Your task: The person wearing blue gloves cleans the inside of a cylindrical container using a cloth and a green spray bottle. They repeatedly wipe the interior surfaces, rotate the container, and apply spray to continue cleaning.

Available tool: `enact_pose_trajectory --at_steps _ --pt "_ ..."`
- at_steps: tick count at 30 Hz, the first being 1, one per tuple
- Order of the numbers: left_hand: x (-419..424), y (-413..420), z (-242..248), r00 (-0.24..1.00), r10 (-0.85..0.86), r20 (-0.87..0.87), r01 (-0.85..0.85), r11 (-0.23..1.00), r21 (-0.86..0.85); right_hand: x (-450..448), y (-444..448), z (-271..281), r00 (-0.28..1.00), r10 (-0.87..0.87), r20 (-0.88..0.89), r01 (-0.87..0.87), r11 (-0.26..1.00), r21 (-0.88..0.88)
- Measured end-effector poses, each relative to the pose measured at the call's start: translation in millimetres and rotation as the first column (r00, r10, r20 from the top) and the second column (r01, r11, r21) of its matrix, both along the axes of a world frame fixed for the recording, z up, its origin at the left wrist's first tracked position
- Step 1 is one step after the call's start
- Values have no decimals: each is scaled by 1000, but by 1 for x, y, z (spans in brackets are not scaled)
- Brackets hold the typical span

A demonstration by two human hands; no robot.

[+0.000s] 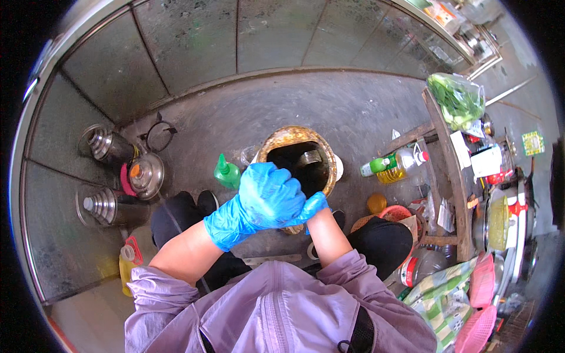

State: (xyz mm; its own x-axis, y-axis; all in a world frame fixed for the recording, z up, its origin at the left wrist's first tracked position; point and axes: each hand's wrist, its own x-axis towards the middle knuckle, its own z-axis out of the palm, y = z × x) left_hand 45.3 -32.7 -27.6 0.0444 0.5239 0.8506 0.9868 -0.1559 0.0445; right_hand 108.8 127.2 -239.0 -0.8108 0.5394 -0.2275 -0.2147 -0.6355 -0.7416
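Note:
My left hand [267, 198], in a blue disposable glove, is curled in front of me, its fingers closed together. Pressed against it from the right is my right hand [314, 206], gloved too and mostly covered by the left, so its fingers cannot be made out. Whether anything lies between the hands is hidden. Just beyond them stands a round pot with a rusty, yellowish rim [295, 132] and a dark inside. A small metal piece [310, 158] shows within it. To the left of the pot is a green spray bottle [227, 174].
Metal thermos flasks [106, 205] and a kettle [148, 174] stand left by the tiled wall. On the right are an oil bottle [397, 165], a wooden frame [452, 185], bagged green vegetables [459, 99] and pink baskets [482, 280]. A yellow bottle [125, 273] is at lower left.

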Motion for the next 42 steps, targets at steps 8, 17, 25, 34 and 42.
enact_pose_trajectory --at_steps 8,17,25,34,42 --pt "1 13 -16 997 -28 69 38 990 -139 29 17 39 995 -49 89 46 998 37" --pt "14 31 -71 990 -127 63 140 946 -293 71 59 117 879 250 406 -415 820 394" --pt "12 37 -122 961 -238 144 278 788 -549 71 65 40 728 141 671 -576 656 487" --pt "25 7 -233 936 -324 135 257 370 -893 80 26 -41 517 -47 854 -778 389 493" --pt "17 4 -281 989 -150 -9 61 459 -886 80 25 -91 585 -232 777 -696 349 628"
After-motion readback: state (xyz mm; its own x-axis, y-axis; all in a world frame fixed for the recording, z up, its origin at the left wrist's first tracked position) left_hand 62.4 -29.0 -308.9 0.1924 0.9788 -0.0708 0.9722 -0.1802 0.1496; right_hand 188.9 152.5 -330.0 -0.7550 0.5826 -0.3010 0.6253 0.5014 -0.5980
